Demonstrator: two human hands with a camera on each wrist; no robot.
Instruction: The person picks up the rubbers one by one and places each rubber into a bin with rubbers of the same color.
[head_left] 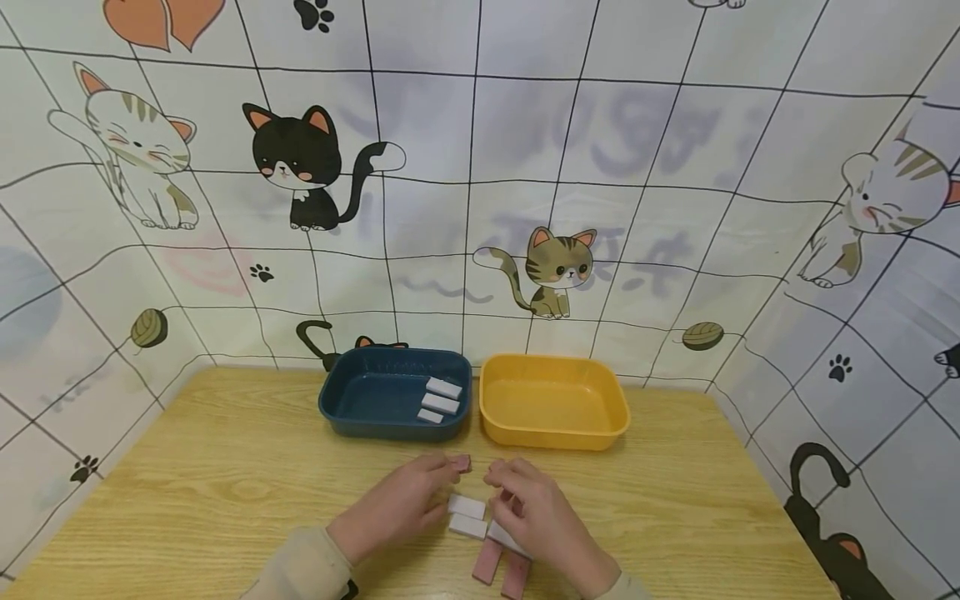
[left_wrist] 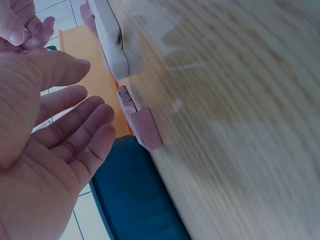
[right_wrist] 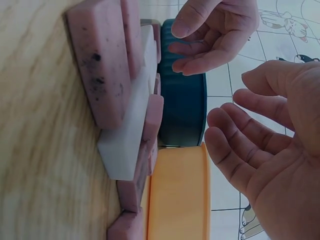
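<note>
My left hand (head_left: 405,502) hovers above the table near a pink block (head_left: 463,462). Its fingers are loosely bent and hold nothing, as the left wrist view shows with the hand (left_wrist: 60,115). To its right, my right hand (head_left: 536,508) is over the loose blocks, partly hiding them. In the right wrist view that hand (right_wrist: 270,135) has relaxed fingers and an empty palm. White blocks (head_left: 468,526) lie between the hands. Nearer the front are two pink blocks (head_left: 487,562); dark specks mark one pink block (right_wrist: 100,70) in the right wrist view.
Behind the hands stands a dark blue bin (head_left: 360,427) with three white blocks (head_left: 441,404) inside at its right. Beside it is a yellow bin (head_left: 555,437). A wall cover with cartoon cats (head_left: 300,158) rises behind the wooden table (head_left: 225,467) and along both sides.
</note>
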